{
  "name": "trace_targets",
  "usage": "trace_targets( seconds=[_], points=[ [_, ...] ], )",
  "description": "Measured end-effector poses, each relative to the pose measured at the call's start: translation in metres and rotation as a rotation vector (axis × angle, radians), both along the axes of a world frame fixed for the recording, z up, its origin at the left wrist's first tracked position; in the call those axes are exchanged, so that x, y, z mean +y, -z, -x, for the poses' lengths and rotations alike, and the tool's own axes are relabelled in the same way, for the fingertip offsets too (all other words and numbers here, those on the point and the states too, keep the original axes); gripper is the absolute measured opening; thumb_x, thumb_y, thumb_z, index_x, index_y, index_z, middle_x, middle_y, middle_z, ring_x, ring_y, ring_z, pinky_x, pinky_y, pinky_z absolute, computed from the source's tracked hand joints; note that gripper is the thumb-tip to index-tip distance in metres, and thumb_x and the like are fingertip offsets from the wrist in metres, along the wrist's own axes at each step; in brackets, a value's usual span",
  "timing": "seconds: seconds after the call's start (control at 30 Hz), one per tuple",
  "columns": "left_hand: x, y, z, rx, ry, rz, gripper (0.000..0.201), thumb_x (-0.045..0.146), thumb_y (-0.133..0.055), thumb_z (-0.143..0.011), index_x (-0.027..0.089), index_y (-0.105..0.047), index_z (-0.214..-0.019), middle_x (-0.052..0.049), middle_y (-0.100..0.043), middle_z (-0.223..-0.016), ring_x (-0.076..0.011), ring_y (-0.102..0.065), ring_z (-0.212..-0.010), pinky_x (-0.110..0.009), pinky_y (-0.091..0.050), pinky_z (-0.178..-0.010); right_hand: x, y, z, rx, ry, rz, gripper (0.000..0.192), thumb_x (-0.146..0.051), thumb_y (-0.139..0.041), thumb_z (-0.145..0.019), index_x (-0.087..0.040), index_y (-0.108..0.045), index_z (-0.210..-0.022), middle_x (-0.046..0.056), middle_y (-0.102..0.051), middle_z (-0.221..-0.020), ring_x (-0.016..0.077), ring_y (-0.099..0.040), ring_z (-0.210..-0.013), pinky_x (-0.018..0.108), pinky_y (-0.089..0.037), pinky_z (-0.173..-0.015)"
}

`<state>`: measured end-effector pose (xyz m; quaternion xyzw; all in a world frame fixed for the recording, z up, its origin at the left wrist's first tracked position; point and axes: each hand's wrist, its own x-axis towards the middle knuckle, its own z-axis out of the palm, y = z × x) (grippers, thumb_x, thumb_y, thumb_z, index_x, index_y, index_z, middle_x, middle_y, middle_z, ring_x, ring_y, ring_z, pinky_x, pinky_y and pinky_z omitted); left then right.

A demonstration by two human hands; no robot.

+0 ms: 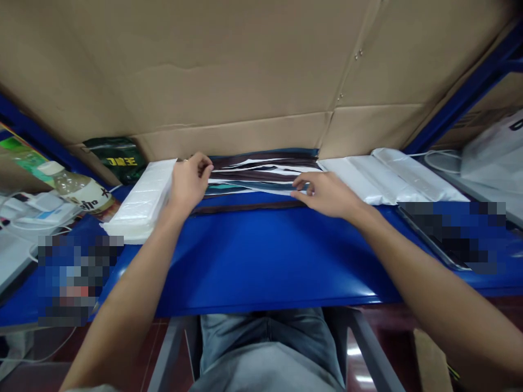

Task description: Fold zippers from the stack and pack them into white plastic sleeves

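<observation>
A pile of long flat strips (261,173), dark brown, white and teal, lies across the back of the blue table (261,256). My left hand (188,182) rests on the pile's left end with its fingers curled over a strip. My right hand (324,191) lies on the pile's right end, fingertips pinching the edge of a strip. One dark brown strip (245,207) lies alone on the table just in front of the pile.
A white stack (141,201) sits left of the pile and white plastic-wrapped packs (388,177) lie to its right. A bottle (81,193) and cables lie at far left. Cardboard (245,71) walls the back. Blurred patches sit at both sides.
</observation>
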<state>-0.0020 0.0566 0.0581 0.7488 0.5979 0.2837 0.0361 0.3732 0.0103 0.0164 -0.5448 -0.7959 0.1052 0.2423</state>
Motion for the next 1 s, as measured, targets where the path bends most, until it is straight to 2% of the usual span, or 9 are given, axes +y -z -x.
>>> trace_targets(
  seconds=[0.13,0.23,0.33,0.47,0.57,0.67,0.83,1.0],
  points=[
    [-0.039,0.020,-0.040,-0.325,0.259,0.048,0.015,0.035,-0.077,-0.099,0.020,-0.077,-0.101,-0.006,-0.084,-0.093,-0.0216,-0.080,-0.083,-0.035,-0.066,-0.084,-0.016,0.006,0.036,0.200,-0.211,-0.014,0.030,-0.047,-0.071,-0.103,-0.027,-0.082,-0.122,0.007,-0.084,-0.118,0.0279,-0.078,-0.098,0.044,-0.060,-0.089],
    [-0.060,0.031,-0.064,-0.461,0.460,0.150,0.016,0.036,-0.082,-0.097,0.020,-0.081,-0.097,-0.005,-0.085,-0.087,-0.0211,-0.082,-0.079,-0.034,-0.069,-0.079,-0.024,0.014,0.056,0.358,-0.272,0.040,0.032,-0.051,-0.073,-0.104,-0.028,-0.083,-0.123,0.006,-0.084,-0.122,0.0276,-0.080,-0.104,0.042,-0.062,-0.092],
    [-0.069,0.035,-0.075,-0.531,0.551,0.203,0.020,0.040,-0.081,-0.099,0.021,-0.084,-0.100,-0.006,-0.085,-0.089,-0.0221,-0.084,-0.083,-0.035,-0.071,-0.083,-0.026,0.020,0.062,0.499,-0.260,0.087,0.028,-0.054,-0.076,-0.102,-0.028,-0.086,-0.108,0.005,-0.085,-0.108,0.0269,-0.080,-0.095,0.043,-0.062,-0.089],
    [-0.069,0.036,-0.076,-0.603,0.575,0.223,0.019,0.039,-0.081,-0.100,0.021,-0.086,-0.103,-0.006,-0.087,-0.094,-0.0226,-0.085,-0.088,-0.037,-0.073,-0.089,-0.024,0.021,0.060,0.621,-0.237,0.154,0.030,-0.055,-0.079,-0.099,-0.026,-0.085,-0.095,0.004,-0.082,-0.089,0.0239,-0.076,-0.080,0.040,-0.061,-0.078],
    [-0.069,0.037,-0.076,-0.616,0.582,0.220,0.018,0.038,-0.081,-0.100,0.021,-0.085,-0.103,-0.006,-0.087,-0.095,-0.0225,-0.085,-0.090,-0.037,-0.073,-0.091,-0.025,0.018,0.059,0.636,-0.273,0.174,0.032,-0.057,-0.082,-0.096,-0.025,-0.083,-0.097,0.004,-0.081,-0.089,0.0234,-0.074,-0.080,0.039,-0.059,-0.076],
    [-0.070,0.036,-0.076,-0.595,0.578,0.219,0.019,0.039,-0.081,-0.099,0.021,-0.085,-0.103,-0.006,-0.087,-0.096,-0.0232,-0.085,-0.091,-0.038,-0.073,-0.091,-0.026,0.017,0.059,0.614,-0.290,0.162,0.031,-0.055,-0.075,-0.101,-0.024,-0.080,-0.096,0.004,-0.080,-0.089,0.0228,-0.073,-0.080,0.039,-0.057,-0.077],
    [-0.073,0.033,-0.077,-0.521,0.577,0.223,0.016,0.036,-0.079,-0.100,0.021,-0.086,-0.101,-0.006,-0.086,-0.094,-0.0227,-0.085,-0.087,-0.036,-0.072,-0.086,-0.030,0.013,0.061,0.333,-0.304,-0.022,0.019,-0.039,-0.061,-0.108,-0.025,-0.070,-0.100,0.004,-0.074,-0.090,0.0223,-0.065,-0.077,0.039,-0.050,-0.076],
    [-0.068,0.030,-0.074,-0.475,0.536,0.183,0.015,0.032,-0.075,-0.101,0.020,-0.085,-0.100,-0.006,-0.086,-0.092,-0.0224,-0.085,-0.084,-0.033,-0.070,-0.081,-0.020,0.010,0.053,0.058,-0.313,-0.184,0.020,-0.032,-0.047,-0.113,-0.024,-0.063,-0.105,0.011,-0.070,-0.104,0.0285,-0.065,-0.095,0.043,-0.051,-0.087]
  ],
)
